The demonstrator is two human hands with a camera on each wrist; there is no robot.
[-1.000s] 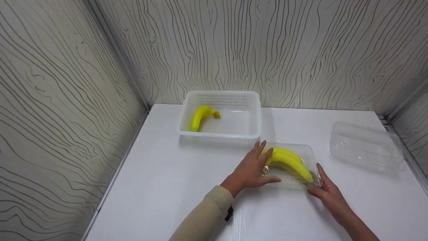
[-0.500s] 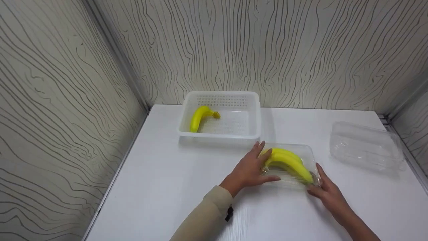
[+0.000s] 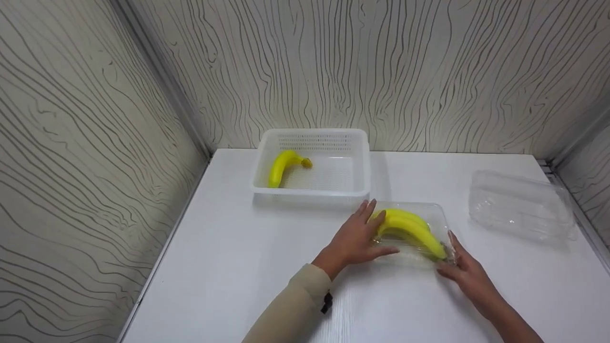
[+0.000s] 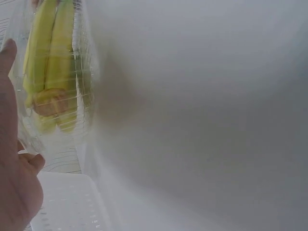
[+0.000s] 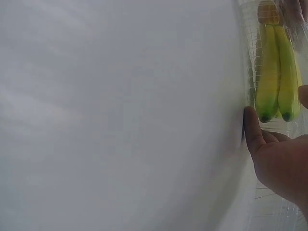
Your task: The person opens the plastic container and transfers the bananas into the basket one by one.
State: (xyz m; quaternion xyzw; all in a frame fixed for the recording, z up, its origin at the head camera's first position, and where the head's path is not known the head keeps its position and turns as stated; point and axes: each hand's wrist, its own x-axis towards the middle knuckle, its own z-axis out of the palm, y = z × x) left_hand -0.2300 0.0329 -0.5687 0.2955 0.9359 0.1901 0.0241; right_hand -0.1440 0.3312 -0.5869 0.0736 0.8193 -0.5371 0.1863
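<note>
Two yellow bananas joined at the stem, a small bunch (image 3: 414,228), lie inside a clear plastic box (image 3: 433,209) on the white table. My left hand (image 3: 355,238) rests over the box's left end, its fingers spread and its thumb stretched along the near side. At the opposite end, my right hand (image 3: 469,274) grips the lower right corner between thumb and fingers. In the left wrist view, the stem end of the bananas (image 4: 50,62) shows through the ribbed wall. Their green tips (image 5: 287,116) point toward the right hand in the right wrist view.
Behind the box and to its left, a white perforated basket (image 3: 310,192) holds a single banana (image 3: 281,166). Another clear plastic container (image 3: 522,205) lies at the table's right side. Patterned walls (image 3: 324,62) enclose the table (image 3: 224,267) at the back and sides.
Both hands keep their places on the box, and the bananas stay as they lay. The whole head view has shifted only slightly.
</note>
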